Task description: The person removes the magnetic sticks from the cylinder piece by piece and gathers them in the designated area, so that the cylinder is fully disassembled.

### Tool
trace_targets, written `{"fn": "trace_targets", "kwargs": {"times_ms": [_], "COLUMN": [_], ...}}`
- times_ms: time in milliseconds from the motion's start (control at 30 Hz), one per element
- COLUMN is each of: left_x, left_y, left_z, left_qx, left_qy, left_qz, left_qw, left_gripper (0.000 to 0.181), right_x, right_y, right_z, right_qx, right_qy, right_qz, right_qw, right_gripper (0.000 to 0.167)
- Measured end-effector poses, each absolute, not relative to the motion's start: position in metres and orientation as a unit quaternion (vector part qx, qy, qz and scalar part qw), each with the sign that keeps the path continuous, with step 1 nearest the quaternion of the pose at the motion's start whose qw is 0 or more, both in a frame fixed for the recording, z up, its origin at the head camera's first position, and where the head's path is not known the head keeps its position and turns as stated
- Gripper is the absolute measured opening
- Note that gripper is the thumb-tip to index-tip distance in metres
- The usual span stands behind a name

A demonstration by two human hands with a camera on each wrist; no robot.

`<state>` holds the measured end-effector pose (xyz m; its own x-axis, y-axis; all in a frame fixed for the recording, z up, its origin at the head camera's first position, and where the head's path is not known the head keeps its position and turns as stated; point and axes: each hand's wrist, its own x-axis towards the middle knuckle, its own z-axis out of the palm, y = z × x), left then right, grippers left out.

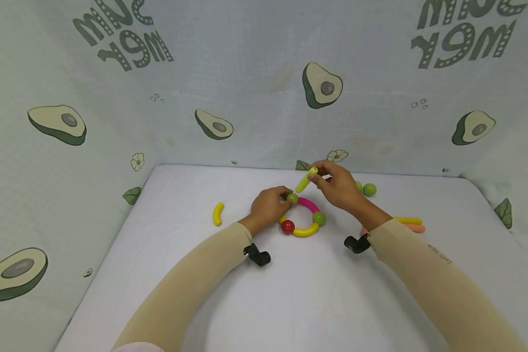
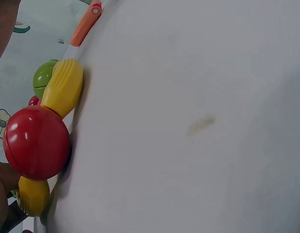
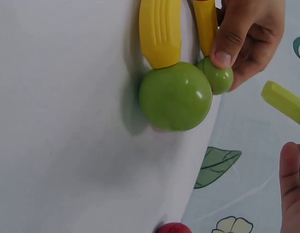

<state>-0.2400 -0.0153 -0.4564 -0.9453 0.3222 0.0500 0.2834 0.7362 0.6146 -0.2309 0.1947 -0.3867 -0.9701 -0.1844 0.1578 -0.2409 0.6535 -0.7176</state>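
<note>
A ring of toy pieces lies on the white table: a red ball, a yellow curved piece, a green ball and a pink curved piece. At its far side, my left hand pinches another green ball; thumb and fingers on this ball show in the right wrist view. My right hand holds a yellow-green stick just above the ring, apart from it. The red ball is large in the left wrist view, with yellow curved pieces on both sides.
Left of the ring lies a loose yellow curved piece. Beyond the right hand is a loose green ball, with another partly hidden. A yellow stick and an orange stick lie beside the right forearm. A patterned cloth hangs behind the table.
</note>
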Motion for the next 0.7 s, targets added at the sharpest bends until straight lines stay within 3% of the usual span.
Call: {"fn": "trace_targets", "kwargs": {"times_ms": [700], "left_x": [-0.238], "left_y": [-0.015], "left_z": [-0.453], "left_qx": [0.157], "left_qy": [0.934], "left_qz": [0.319], "left_qw": [0.034], "left_gripper": [0.035], "right_x": [-0.205], "right_y": [0.258], "right_z": [-0.382], "right_qx": [0.07], "right_qy": [-0.934], "right_qz": [0.351], "right_qw": [-0.023], "right_gripper": [0.037]}}
